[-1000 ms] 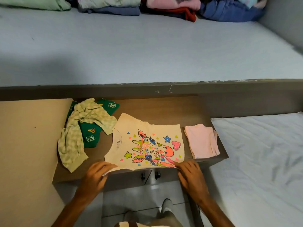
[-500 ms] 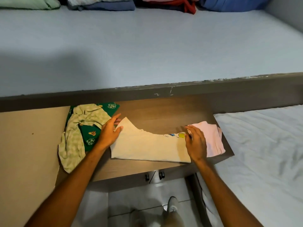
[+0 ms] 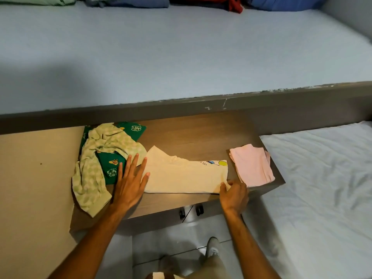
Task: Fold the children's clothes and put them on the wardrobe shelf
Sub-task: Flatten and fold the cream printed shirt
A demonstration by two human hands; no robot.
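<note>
A view from a head-worn camera looks down at a small brown wooden surface [image 3: 191, 133] pushed against a grey bed frame. At the centre of the surface lies a cream children's t-shirt [image 3: 181, 176], folded in half lengthwise so only a sliver of its coloured print shows along the far edge, toward 1 o'clock.

The left hand [image 3: 128, 184] lies flat and wide open at the shirt's 9 o'clock end, fingers [image 3: 134, 166] spread, holding nothing; its thumb side touches the shirt's edge and its outer fingers overlap a green printed garment [image 3: 112, 168]. The right hand [image 3: 234, 195] sits at the shirt's 4 o'clock corner, its fingers curled closed and pinching that near corner of the cloth.

At 9 o'clock from the shirt, a pale green checked garment [image 3: 88, 174] is heaped unfolded over the green one. At 3 o'clock, just beside the shirt, rests a folded pink garment [image 3: 251, 166]. At 12 o'clock, on the far side of the blue mattress [image 3: 181, 53], sit stacks of folded clothes [image 3: 141, 2].

The step in hand appears to be folding the cream shirt, with the first fold made. The next move likely calls for lifting the pinched end and carrying it across toward 9 o'clock while the flat hand steadies the other end. No wardrobe shelf is in view.
</note>
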